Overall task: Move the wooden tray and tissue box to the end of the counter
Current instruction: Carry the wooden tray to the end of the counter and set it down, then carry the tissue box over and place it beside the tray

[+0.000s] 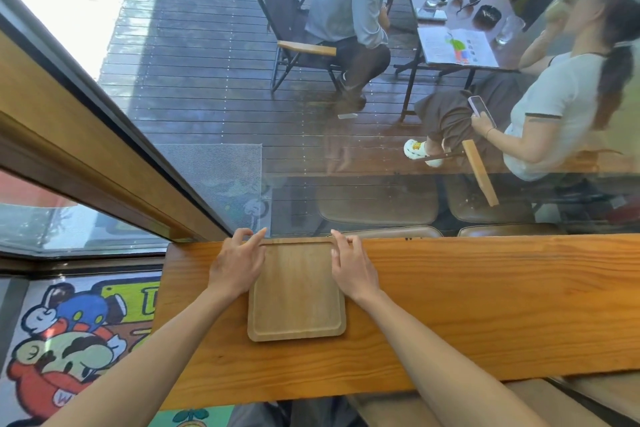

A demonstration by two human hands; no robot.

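Wooden tray (297, 291), flat, long axis toward window (346, 149)

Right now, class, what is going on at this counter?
A person has both hands on a wooden tray lying flat on a wooden counter by a window. The left hand rests along the tray's left edge, the right hand along its right edge, fingers reaching toward the far corners. The tray is empty and sits near the counter's left end, its far rim close to the glass. No tissue box is in view. Beyond the window, two people sit at a table on a deck.
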